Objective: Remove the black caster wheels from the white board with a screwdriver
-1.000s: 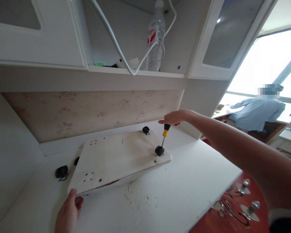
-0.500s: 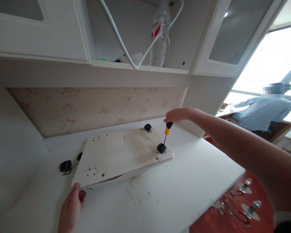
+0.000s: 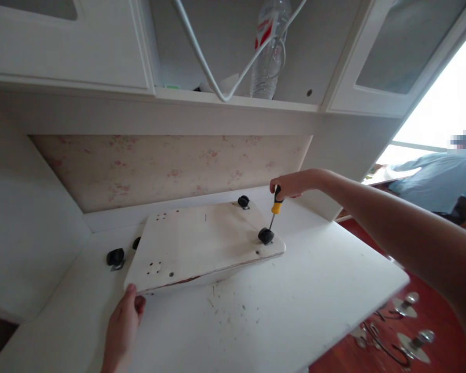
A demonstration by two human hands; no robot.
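Note:
A white wooden board (image 3: 205, 243) with rounded corners lies on the white desk top (image 3: 295, 300). My left hand (image 3: 125, 316) grips its near left corner, thumb on top and fingers curled against the edge. In my right hand (image 3: 295, 185) is a screwdriver (image 3: 275, 207) with a yellow and black handle. Its shaft slants down to the base of a black caster wheel (image 3: 266, 235) at the board's right end; the tip is hidden behind the wheel. Another caster (image 3: 243, 201) stands on the far right corner. Screw holes (image 3: 154, 268) mark the board's left end.
A loose caster (image 3: 115, 257) lies left of the board, with another (image 3: 136, 242) partly hidden behind it. Above, a shelf holds a plastic bottle (image 3: 270, 52); a white cable (image 3: 202, 62) hangs down. At right, a person (image 3: 442, 178) leans over, and a metal lamp fitting (image 3: 411, 347) sits on the red floor.
The whole view has shifted, so things appear further right. My right hand's fingers have changed position slightly on the screwdriver handle. My left hand stays on the board's corner.

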